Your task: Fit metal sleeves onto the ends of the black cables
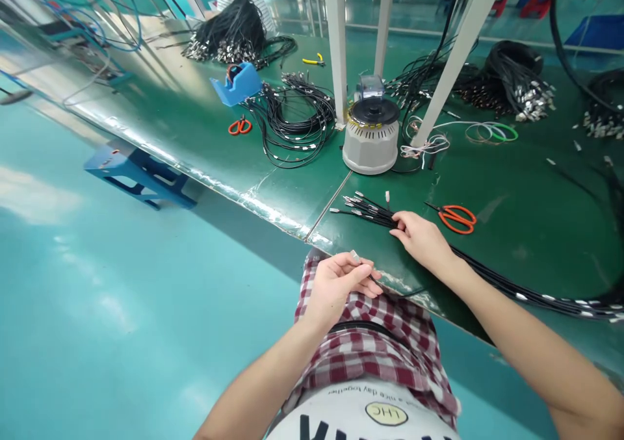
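My left hand [338,285] is closed in a pinch on a thin black cable with a small silver connector tip, held just off the table edge above my lap. My right hand [422,237] rests on the green table [511,245], its fingers curled over a bundle of black cables [368,209] whose metal-tipped ends fan out to the left. The bundle runs right along the table under my right forearm. Orange scissors [457,218] lie just right of my right hand.
A grey round machine [370,134] stands behind the bundle beside white frame legs [336,43]. Coils of black cable [292,118], a second pair of orange scissors [239,126], a blue tape dispenser [236,82] and yellow pliers [312,60] lie further back. A blue stool [136,173] stands on the floor at the left.
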Tool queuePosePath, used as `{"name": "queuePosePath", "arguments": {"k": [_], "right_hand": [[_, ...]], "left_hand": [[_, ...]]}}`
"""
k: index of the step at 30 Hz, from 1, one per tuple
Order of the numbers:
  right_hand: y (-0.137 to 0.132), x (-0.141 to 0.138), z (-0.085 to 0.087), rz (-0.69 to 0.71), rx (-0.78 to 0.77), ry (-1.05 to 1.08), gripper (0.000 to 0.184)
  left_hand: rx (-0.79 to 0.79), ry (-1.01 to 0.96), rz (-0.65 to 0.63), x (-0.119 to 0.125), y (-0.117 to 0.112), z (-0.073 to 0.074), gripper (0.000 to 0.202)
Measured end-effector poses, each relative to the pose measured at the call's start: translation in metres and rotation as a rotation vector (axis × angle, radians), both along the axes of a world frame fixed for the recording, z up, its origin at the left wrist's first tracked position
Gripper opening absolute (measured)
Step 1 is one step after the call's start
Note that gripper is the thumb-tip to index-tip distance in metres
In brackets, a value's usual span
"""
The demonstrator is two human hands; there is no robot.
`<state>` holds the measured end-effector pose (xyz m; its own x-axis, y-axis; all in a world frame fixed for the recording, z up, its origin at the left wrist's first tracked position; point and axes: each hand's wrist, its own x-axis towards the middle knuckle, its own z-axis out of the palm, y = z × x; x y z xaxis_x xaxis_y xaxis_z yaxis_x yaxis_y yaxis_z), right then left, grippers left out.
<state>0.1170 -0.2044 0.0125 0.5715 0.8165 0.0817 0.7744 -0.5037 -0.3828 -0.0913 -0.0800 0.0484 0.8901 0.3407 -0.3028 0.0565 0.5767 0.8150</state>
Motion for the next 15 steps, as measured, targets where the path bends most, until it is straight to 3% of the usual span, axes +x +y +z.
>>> {"name": "queuePosePath", "arguments": {"k": [2,5,9,15], "right_hand": [[0.001,-0.005,0.008,-0.018,0.029,0.004,0.035],[0.002,-0.025,0.027,0.002,0.113,0.074,0.023],[0.010,-0.050,0.049,0.145,0.264,0.479,0.021],[0.023,-0.052,0.052,0.201,0.291,0.851,0.026]], "left_hand": [[0.008,0.010,-0.002,0.000,0.000,-0.001,0.028],[0.011,0.015,-0.013,0.001,0.001,-0.002,0.029],[-0.006,0.024,-0.029,0.003,0.002,-0.002,0.029],[-0.008,0.011,-0.049,0.006,0.004,-0.005,0.028]]}}
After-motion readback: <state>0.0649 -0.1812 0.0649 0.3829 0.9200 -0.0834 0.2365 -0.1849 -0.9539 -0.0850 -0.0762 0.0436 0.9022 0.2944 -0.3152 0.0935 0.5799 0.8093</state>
